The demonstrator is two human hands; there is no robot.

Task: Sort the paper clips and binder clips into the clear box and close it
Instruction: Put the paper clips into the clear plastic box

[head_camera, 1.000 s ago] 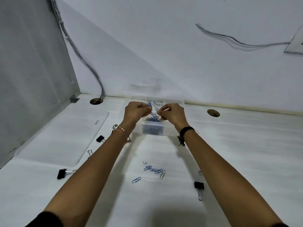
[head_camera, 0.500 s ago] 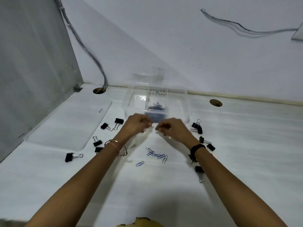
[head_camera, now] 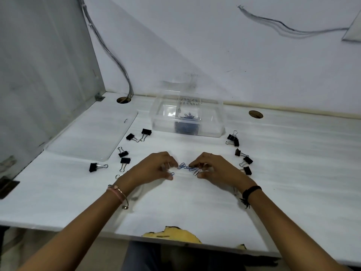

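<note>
Working both hands low on the white tabletop, well short of the clear plastic box sitting open at the back with a heap of blue clips already in its middle compartment. Left hand curling partly shut, thumb and forefinger pinching at a single small blue wire paper clip by the thumb tip; whether already lifted or only pressed down, impossible to tell. Right hand likewise half closed, fingertips nipping the right end of a short row of blue wire paper clips. Lying flat between the two hands, that row, its long axis running left to right across the view and dipping slightly toward the right hand, the single clips overlapping end to end. Likely trouble: thin flat wire slipping from under a fingertip and skating off, or linked clips dragging along in a chain and dropping on the way to the box. Also risking a sleeve or wrist nudging the black binder clips scattered just beside the right hand, and the black binder clips near the left wrist. Clear flat lid resting apart, left of the box.
</note>
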